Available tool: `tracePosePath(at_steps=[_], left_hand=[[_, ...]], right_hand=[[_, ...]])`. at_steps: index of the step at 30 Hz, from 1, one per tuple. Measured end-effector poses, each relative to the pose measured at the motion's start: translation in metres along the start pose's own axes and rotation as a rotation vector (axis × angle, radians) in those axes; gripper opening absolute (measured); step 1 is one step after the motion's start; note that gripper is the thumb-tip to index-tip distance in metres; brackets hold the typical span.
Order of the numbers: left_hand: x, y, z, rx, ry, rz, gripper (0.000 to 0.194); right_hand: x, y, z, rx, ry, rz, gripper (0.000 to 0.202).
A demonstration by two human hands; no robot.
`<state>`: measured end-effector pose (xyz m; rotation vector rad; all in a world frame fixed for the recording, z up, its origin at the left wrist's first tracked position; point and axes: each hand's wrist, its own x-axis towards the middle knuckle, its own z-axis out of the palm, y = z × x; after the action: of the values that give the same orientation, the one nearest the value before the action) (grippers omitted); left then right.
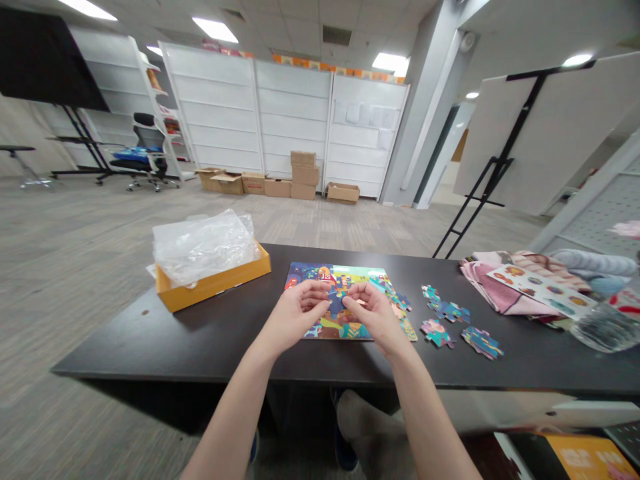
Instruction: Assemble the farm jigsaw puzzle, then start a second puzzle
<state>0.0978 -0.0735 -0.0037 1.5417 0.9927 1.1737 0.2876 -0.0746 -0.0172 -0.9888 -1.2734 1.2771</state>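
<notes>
A colourful jigsaw puzzle board (350, 272) lies on the black table, partly covered by my hands and loose pieces. Over its middle, a dark blue puzzle piece (337, 303) is between my hands. My left hand (300, 310) pinches its left side with thumb and fingers. From the right, my right hand (374, 313) grips the other side with curled fingers. More pieces rest on the board's right part, beside my right hand. Further right on the table are small groups of pieces, among them a pink and teal one (437, 333) and a blue one (483, 342).
A yellow box (215, 288) with clear plastic wrapping (205, 247) stands at the table's left. On the right lie folded cloths (493, 287), a sticker sheet (540, 288) and a clear plastic container (607, 327). Cardboard boxes (303, 175) line the far wall.
</notes>
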Motion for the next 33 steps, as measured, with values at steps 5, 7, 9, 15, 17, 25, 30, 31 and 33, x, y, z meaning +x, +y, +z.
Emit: tracePosePath(at_steps=[5, 7, 9, 15, 17, 25, 30, 31, 33], left_hand=[[-0.003, -0.003, -0.011, 0.018, 0.023, -0.001, 0.03], [-0.006, -0.002, -0.014, 0.005, -0.002, -0.015, 0.033], [-0.01, 0.001, -0.015, 0.002, -0.051, -0.025, 0.039], [-0.018, 0.005, -0.015, -0.024, -0.145, -0.029, 0.052], [-0.016, 0.001, -0.017, -0.04, -0.103, 0.001, 0.04], [-0.012, -0.007, -0.023, -0.053, -0.051, -0.032, 0.031], [-0.012, -0.006, -0.02, -0.032, -0.081, -0.021, 0.032], [-0.011, -0.007, -0.02, -0.032, -0.056, -0.018, 0.031], [-0.01, -0.01, -0.021, -0.02, -0.012, -0.02, 0.03]], right_hand=[[-0.001, 0.001, 0.005, -0.033, -0.092, -0.059, 0.038], [-0.002, 0.0, 0.007, -0.041, -0.126, -0.084, 0.038], [-0.001, -0.001, 0.011, -0.034, -0.113, -0.084, 0.039], [0.005, 0.005, 0.018, -0.014, 0.023, -0.111, 0.038], [0.005, 0.006, 0.018, -0.055, -0.017, -0.128, 0.032], [0.005, 0.009, 0.02, -0.066, -0.056, -0.127, 0.034], [0.004, 0.013, 0.025, -0.063, -0.046, -0.122, 0.036], [0.004, 0.013, 0.025, -0.077, -0.056, -0.119, 0.036], [0.007, 0.012, 0.021, -0.108, -0.08, -0.116, 0.036]])
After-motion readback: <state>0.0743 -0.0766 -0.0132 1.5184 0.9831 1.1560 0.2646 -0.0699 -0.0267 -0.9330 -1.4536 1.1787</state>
